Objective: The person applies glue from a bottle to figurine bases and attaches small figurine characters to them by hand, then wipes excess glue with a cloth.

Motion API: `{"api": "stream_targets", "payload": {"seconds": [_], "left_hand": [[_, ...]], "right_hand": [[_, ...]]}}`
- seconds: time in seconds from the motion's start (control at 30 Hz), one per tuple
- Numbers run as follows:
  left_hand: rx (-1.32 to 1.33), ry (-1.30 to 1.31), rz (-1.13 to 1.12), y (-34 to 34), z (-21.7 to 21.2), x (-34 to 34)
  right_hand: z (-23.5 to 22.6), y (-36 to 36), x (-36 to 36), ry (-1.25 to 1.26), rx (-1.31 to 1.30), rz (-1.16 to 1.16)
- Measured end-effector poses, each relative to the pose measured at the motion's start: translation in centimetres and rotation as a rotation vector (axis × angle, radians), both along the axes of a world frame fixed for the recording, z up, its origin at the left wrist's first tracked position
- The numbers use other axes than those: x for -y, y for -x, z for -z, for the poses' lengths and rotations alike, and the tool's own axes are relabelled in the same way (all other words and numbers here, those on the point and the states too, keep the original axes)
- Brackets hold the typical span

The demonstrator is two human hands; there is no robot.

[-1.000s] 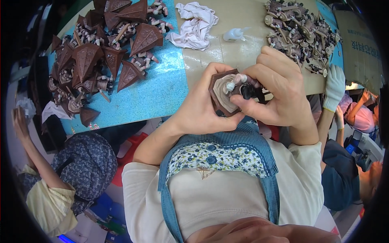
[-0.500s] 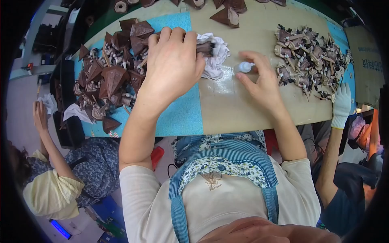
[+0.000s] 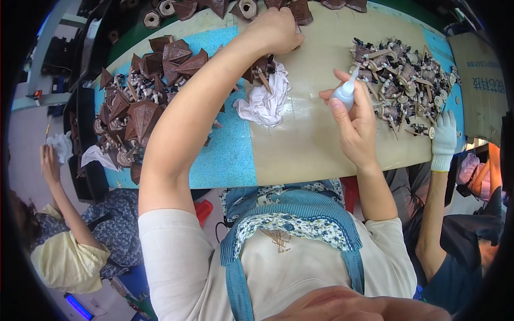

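Note:
My left hand (image 3: pixel 274 32) reaches to the far side of the table, its fingers bent down over something I cannot make out, beside brown pointed pieces (image 3: pixel 301 13). My right hand (image 3: pixel 357 120) grips a small, pale squeeze bottle (image 3: pixel 344 96) with its narrow nozzle tilted up, above the table's right half. Between my arms lies a crumpled white cloth (image 3: pixel 267 101), with a small brown figurine (image 3: pixel 261 72) at its upper left, partly behind my left forearm.
Brown pointed pieces and small figurines form a pile (image 3: pixel 142 107) on the left; more figurines are heaped (image 3: pixel 401 80) on the right. A co-worker's gloved hand (image 3: pixel 444 136) rests at the right edge, near a cardboard box (image 3: pixel 484 91). Another person's hand (image 3: pixel 50 163) is far left.
My left hand has moved from the figurine by the cloth to the far edge of the table. My right hand has lifted the bottle and turned its nozzle upward.

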State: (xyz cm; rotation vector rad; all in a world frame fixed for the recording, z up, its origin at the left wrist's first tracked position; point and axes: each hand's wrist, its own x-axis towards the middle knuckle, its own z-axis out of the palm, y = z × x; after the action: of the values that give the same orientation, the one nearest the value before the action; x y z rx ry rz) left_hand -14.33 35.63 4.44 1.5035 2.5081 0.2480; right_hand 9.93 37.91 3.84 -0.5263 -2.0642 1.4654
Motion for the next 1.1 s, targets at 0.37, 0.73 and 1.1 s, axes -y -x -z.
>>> {"api": "stream_targets", "payload": {"seconds": [0.37,0.73,1.1], "left_hand": [[1.357,-0.806,-0.043,-11.4,-2.3,14.0],[1.527,-0.852,-0.142,-14.4,-1.4,17.6],[1.591,-0.847,-0.149,-14.7,-1.4,17.6]], "right_hand": [[-6.8,-2.9,-0.8,-0.296,-0.062,-0.095],[-9.9,-2.1,3.0,-0.628,0.042,-0.32],[-10.6,-1.5,3.5,-0.748,0.043,-0.321]]}}
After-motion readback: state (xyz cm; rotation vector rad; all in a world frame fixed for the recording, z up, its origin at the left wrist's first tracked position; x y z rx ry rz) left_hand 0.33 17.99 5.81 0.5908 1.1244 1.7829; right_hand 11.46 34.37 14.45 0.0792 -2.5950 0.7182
